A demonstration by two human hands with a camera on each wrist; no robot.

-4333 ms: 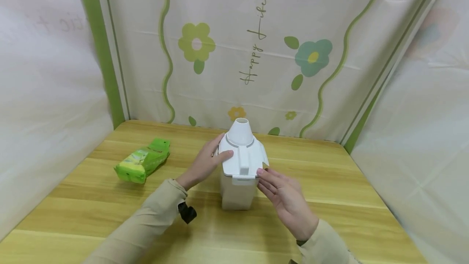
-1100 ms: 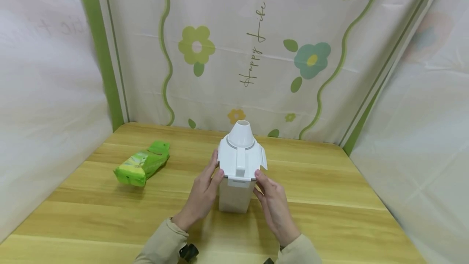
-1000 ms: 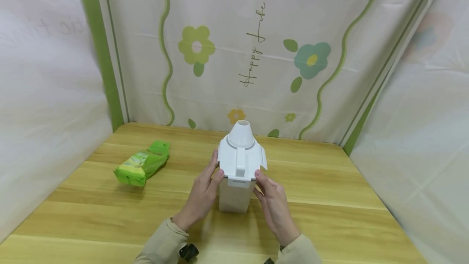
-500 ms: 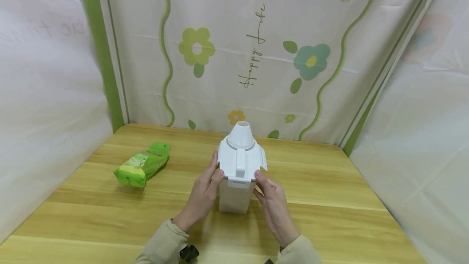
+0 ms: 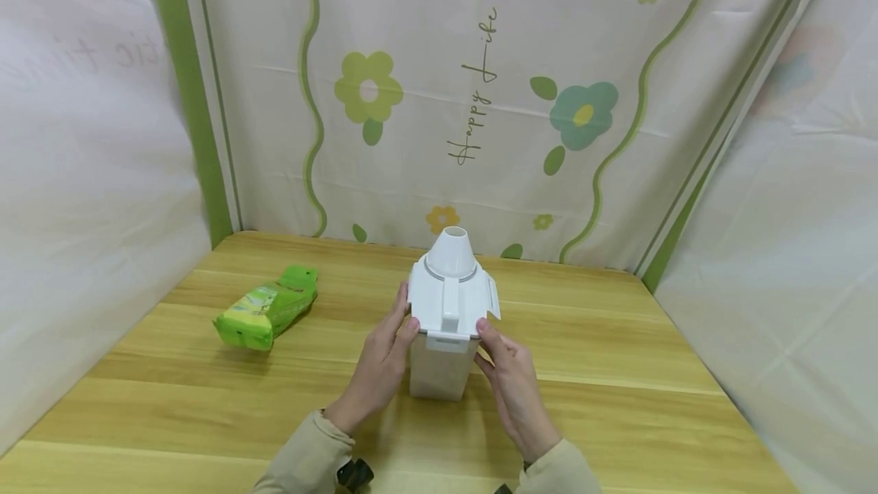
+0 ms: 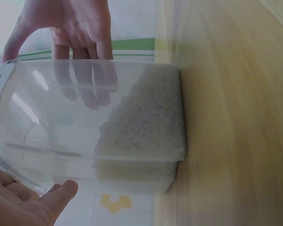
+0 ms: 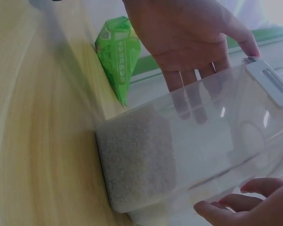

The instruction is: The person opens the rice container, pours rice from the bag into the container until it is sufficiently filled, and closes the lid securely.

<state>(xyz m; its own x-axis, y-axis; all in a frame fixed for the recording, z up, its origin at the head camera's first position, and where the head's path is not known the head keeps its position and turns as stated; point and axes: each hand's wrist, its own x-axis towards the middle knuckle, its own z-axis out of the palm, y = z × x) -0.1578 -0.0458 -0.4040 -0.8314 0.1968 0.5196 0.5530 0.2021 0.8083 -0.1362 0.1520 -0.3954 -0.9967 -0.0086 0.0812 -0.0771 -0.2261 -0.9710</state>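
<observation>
A clear plastic rice container (image 5: 439, 370) with a white lid (image 5: 439, 303) stands upright on the table, a white cone-shaped spout on top. In the left wrist view, rice (image 6: 141, 113) lies sloped in its lower part. My left hand (image 5: 373, 364) holds the container's left side, thumb at the lid's near corner and fingers along the wall. On the opposite side my right hand (image 5: 511, 380) holds it likewise, its thumb at the lid's edge. Through the clear wall in the right wrist view, the far hand's fingers (image 7: 193, 103) show.
A green printed plastic packet (image 5: 270, 307) lies on the wooden table (image 5: 617, 418), left of the container. Flower-printed curtain cloth (image 5: 425, 174) rises behind the table, and pale cloth hangs along both sides.
Since the oldest frame, my left hand has slid from the lid's top down to its left side, and the right hand has moved closer in. Over the last second, nothing visibly moves.
</observation>
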